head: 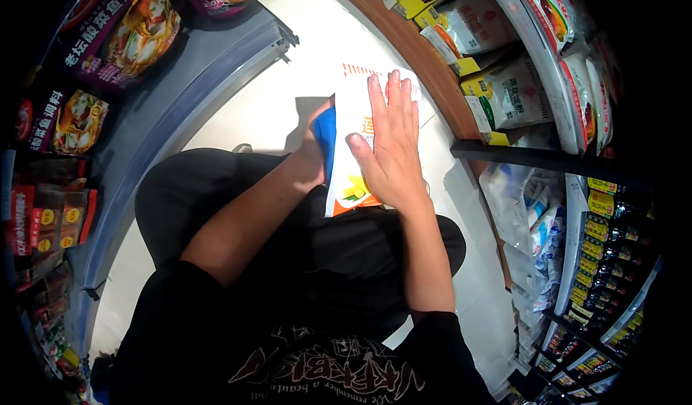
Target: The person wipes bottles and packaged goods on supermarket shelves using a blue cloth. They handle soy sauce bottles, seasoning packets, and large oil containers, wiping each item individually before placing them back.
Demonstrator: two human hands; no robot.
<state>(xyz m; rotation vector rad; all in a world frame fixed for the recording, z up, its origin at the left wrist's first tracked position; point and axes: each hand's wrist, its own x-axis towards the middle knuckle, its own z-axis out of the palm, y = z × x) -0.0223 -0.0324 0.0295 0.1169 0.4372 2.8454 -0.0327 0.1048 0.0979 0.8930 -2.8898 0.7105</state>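
A white plastic food packet (348, 156) with orange printing and a yellow food picture stands tilted above my lap. My right hand (392, 145) lies flat on its front, fingers spread a little and thumb apart. Behind the packet, my left hand (311, 161) supports a blue cloth (325, 137) against its back; most of that hand's fingers are hidden. The cloth shows only along the packet's left edge. My knees, in black trousers (216, 188), are bent beneath both forearms.
On the left, a grey shelf (216, 75) carries purple seasoning packets (143, 34) and red-brown snack packs (54, 215). Shelves with a brown wooden edge (427, 75) curve along the right, holding white starch bags (513, 94). Rows of small yellow-labelled goods (594, 232) stand lower right. Pale floor tiles (292, 21) lie between.
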